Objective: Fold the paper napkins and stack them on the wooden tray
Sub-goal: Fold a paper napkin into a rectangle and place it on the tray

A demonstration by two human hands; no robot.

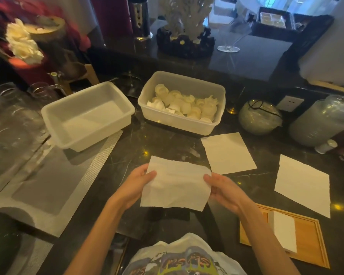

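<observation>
I see my left hand (142, 180) and my right hand (219, 187) holding one white paper napkin (176, 187) up over the dark stone counter (143, 143). Each hand pinches one side of it, thumb on top, fingers under the paper. The napkin is a bit wrinkled and looks mostly open. The wooden tray (308, 237) sits low on my right, near my right arm, and one folded napkin (284, 233) lies flat on it. Two more flat napkins wait on the counter: one (227, 152) just past my right hand, and a bigger one (304, 183) farther right, beside the tray. Behind them I see an empty plastic tub (87, 115) on the left and a second tub (182, 102) full of small pale curled things.
</observation>
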